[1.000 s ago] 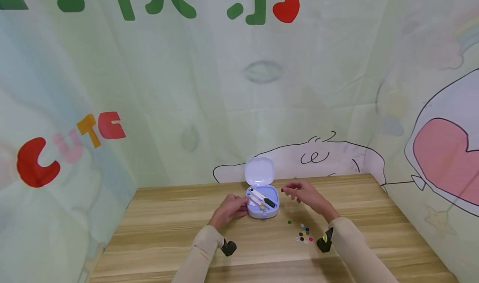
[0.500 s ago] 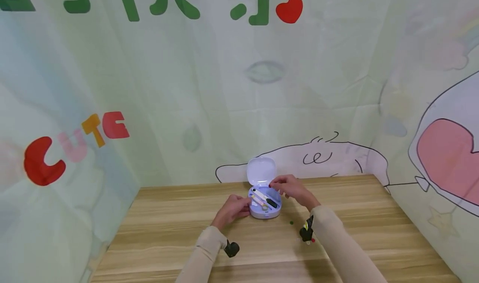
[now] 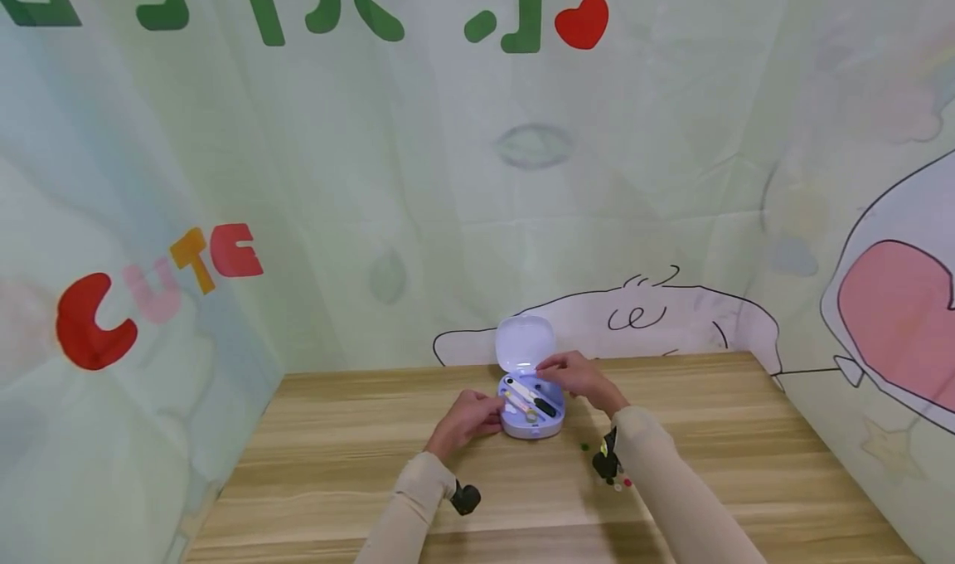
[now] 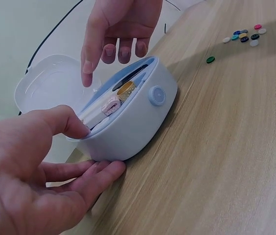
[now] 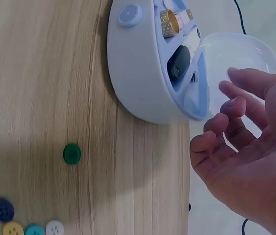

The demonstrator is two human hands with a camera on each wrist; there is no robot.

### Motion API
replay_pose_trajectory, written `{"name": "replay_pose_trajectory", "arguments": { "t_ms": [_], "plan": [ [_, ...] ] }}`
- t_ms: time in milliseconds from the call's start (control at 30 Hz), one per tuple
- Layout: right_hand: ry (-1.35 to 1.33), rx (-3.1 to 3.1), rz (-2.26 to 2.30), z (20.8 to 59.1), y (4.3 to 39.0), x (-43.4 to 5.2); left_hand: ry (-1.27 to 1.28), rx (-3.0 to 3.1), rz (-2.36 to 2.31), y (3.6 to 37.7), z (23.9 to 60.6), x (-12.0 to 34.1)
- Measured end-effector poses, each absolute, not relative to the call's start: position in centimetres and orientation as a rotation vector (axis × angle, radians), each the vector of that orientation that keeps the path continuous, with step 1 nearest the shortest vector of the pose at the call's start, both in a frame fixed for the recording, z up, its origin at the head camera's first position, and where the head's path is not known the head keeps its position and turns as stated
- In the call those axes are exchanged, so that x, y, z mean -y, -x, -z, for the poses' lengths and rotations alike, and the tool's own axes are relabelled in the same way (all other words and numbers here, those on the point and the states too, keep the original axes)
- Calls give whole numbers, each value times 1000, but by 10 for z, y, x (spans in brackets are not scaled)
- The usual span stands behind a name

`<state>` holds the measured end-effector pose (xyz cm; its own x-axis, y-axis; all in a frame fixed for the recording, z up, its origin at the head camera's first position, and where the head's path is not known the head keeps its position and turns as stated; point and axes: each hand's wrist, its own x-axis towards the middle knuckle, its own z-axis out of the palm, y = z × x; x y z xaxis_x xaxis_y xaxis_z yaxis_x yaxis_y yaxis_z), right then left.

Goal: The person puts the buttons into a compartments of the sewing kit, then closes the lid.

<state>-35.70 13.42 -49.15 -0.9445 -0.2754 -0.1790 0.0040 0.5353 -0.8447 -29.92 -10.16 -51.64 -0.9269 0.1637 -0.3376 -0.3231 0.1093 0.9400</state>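
A pale lilac sewing box (image 3: pixel 531 419) stands open on the wooden table (image 3: pixel 336 464), its lid (image 3: pixel 525 344) tipped up at the back. Inside lie a white-and-black tool (image 3: pixel 531 396), a tape roll (image 4: pixel 111 104) and a gold thimble (image 4: pixel 126 90). My left hand (image 3: pixel 485 415) grips the box's left side, thumb (image 4: pixel 64 122) on the rim and fingers (image 4: pixel 96 172) against the base. My right hand (image 3: pixel 552 371) hovers over the box's far right edge with loosely bent fingers (image 4: pixel 106 51), and nothing shows in it (image 5: pixel 221 117).
Several small coloured buttons (image 4: pixel 245 35) lie in a cluster to the right of the box, partly hidden by my right wrist in the head view. A single green button (image 5: pixel 71 153) sits between them and the box. Printed fabric walls close in behind the table and on both sides.
My right hand has moved left from beside the box to above its open tray. The left hand has kept its hold on the box.
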Motion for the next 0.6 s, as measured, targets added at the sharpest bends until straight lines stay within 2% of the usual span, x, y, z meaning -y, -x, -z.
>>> {"name": "replay_pose_trajectory", "arguments": {
  "t_ms": [600],
  "plan": [
    [492, -2464, 1320, 489, 342, -194, 170, -2046, -1873, 302, 521, 101]
  ]
}}
